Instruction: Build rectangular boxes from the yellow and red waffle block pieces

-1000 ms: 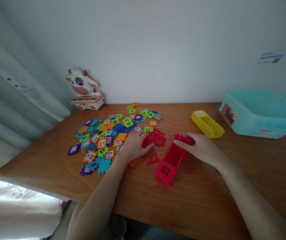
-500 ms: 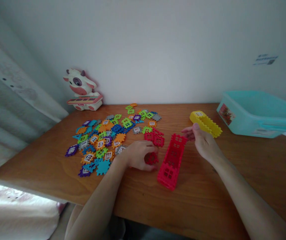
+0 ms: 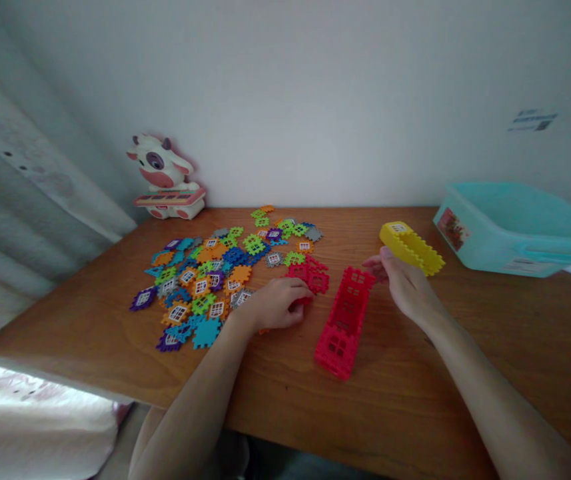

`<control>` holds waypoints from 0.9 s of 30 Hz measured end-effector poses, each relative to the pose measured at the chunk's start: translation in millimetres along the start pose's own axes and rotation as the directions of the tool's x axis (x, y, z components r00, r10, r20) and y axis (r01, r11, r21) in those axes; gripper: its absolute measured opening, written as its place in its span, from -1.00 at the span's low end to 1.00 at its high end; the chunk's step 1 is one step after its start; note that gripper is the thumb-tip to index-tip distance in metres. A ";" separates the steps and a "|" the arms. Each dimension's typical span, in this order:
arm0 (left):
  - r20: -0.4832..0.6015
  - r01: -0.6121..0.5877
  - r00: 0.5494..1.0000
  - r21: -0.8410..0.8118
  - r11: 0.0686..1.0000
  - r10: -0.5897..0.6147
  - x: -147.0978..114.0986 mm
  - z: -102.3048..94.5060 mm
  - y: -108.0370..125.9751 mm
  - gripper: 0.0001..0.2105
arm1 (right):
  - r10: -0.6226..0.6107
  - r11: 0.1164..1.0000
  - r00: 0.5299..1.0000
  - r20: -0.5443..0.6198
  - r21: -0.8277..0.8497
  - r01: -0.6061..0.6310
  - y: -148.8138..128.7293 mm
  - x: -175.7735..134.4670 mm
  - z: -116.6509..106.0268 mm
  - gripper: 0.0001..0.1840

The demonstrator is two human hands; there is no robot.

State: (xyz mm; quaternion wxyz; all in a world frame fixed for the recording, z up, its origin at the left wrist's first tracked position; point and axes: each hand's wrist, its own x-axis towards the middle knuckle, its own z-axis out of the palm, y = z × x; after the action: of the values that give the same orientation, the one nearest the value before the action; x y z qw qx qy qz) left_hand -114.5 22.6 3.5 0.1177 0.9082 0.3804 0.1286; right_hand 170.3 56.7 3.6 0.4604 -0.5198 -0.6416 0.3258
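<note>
My left hand (image 3: 281,303) is closed around a red toothed building piece (image 3: 303,301), mostly hidden under its fingers. Just beyond it lie several loose red pieces (image 3: 318,282). A long red trough-shaped build (image 3: 348,307), joined from window-patterned panels, rests on the table to the right of that hand. My right hand (image 3: 398,277) is beside the far end of this build, fingers stretched out and apart, holding nothing; whether a fingertip touches the edge I cannot tell. Behind the right hand sits a yellow build (image 3: 410,248) of interlocked pieces.
A spread of colourful toothed pieces (image 3: 207,280) covers the left middle of the wooden table (image 3: 285,400). At the back left stands a cow toy with a keyboard (image 3: 169,180). A turquoise bin (image 3: 510,233) is on the right, against the wall.
The fingers of my left hand have closed over the red piece, which showed between thumb and fingers before. My right hand and the red build have hardly moved.
</note>
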 end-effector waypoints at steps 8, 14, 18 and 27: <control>-0.311 0.197 0.911 -0.253 0.947 -0.272 5.7 7.7 3.3 -0.80 | -0.036 0.999 0.999 -0.028 -0.030 0.035 -0.8 -0.2 -0.3 -0.35; -0.313 0.173 0.764 -0.742 0.647 -0.564 16.6 9.9 8.4 -0.76 | -0.182 0.982 0.974 -0.137 -0.083 0.172 -10.6 -3.7 2.5 -0.53; -0.169 0.027 0.703 -0.964 0.263 -0.691 20.6 9.1 10.3 -0.58 | -0.268 0.961 0.948 -0.169 -0.115 0.252 -14.0 -5.9 4.3 -0.65; -0.186 -0.104 0.774 -0.980 0.168 -0.605 24.4 10.0 32.8 -0.69 | -0.537 0.820 0.843 0.029 -0.215 0.530 -26.2 -13.9 5.5 -0.78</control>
State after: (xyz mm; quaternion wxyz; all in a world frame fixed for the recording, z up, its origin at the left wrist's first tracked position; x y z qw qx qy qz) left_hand -73.1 16.7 7.9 0.5609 0.4668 0.3840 0.5657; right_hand 156.1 37.2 21.6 0.4847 -0.3717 -0.7849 0.1043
